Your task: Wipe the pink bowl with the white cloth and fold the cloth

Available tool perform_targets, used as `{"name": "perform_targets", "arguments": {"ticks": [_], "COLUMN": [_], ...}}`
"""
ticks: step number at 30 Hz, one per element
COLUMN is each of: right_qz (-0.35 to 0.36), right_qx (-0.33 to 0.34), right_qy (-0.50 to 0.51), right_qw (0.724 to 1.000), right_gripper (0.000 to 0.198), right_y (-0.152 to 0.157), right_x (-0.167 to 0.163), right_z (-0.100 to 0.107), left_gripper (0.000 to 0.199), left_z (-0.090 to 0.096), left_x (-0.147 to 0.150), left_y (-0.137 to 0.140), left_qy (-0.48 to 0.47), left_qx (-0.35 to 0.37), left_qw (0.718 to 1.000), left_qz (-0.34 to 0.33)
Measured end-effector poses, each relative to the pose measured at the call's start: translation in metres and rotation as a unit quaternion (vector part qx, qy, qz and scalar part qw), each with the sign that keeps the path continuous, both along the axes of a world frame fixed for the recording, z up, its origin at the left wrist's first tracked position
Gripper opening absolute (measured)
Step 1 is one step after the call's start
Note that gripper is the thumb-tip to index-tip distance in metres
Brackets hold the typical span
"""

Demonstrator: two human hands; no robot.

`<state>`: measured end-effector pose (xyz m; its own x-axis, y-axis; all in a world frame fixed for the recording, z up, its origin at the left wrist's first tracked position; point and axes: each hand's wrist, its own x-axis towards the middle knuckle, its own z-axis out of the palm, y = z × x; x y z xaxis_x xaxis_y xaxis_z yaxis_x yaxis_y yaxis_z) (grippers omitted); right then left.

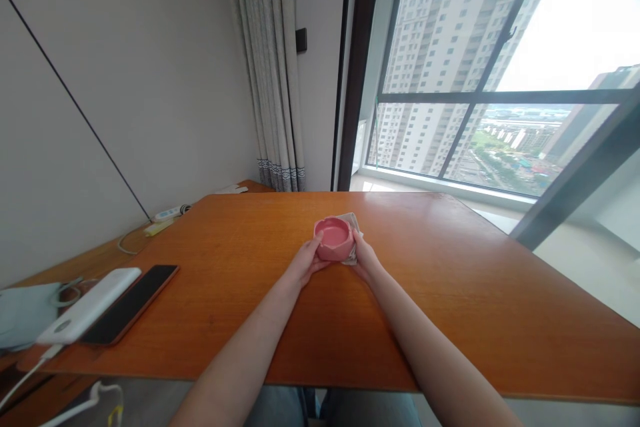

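A round pink ashtray point(334, 232) with a notched rim is held up over the wooden table point(430, 287), its hollow turned towards me. My left hand point(306, 261) grips its left side, thumb on the rim and fingers underneath. At the right side is my right hand point(367, 257), closed around a greyish cloth point(352, 219) that lies against the ashtray's right and back edge. The fingers of that hand are partly hidden behind the cloth and ashtray.
On the left of the table lie a white power bank point(93, 303) with a cable and a dark phone point(131, 303). Further back are a power strip point(169, 213) and a curtain point(273, 67). A large window point(465, 97) is at the right.
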<state>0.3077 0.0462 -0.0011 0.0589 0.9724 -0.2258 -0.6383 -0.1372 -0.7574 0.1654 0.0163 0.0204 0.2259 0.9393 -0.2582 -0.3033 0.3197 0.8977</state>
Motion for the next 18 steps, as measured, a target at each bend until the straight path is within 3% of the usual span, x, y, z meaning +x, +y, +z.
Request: {"name": "perform_targets", "arguments": {"ticks": [5,9,12,15,18], "right_qz": [-0.017,0.059,0.147,0.194,0.193], "right_qx": [-0.015,0.014,-0.005,-0.029,-0.031], "right_qy": [0.013,0.037,0.066,0.069,0.059], "right_qw": [1.0,0.998,0.987,0.978,0.979], "right_gripper": [0.016,0.019,0.021,0.021,0.021], "right_y": [-0.001,0.005,0.008,0.006,0.001], "right_x": [-0.01,0.003,0.016,0.021,0.015], "right_z": [-0.006,-0.003,0.0,0.003,0.006], "left_gripper": [0.062,0.073,0.084,0.079,0.076], "left_z": [-0.005,-0.003,0.001,0.003,0.002], "left_x": [0.003,0.004,0.003,0.001,0.0], "left_y": [0.001,0.002,0.002,0.0,-0.001], "left_qy": [0.003,0.084,0.133,0.112,0.075], "left_qx": [0.009,-0.012,-0.019,-0.012,-0.012], "left_qw": [0.999,0.996,0.991,0.993,0.996], "left_qz": [0.041,-0.004,-0.018,-0.032,-0.044]}}
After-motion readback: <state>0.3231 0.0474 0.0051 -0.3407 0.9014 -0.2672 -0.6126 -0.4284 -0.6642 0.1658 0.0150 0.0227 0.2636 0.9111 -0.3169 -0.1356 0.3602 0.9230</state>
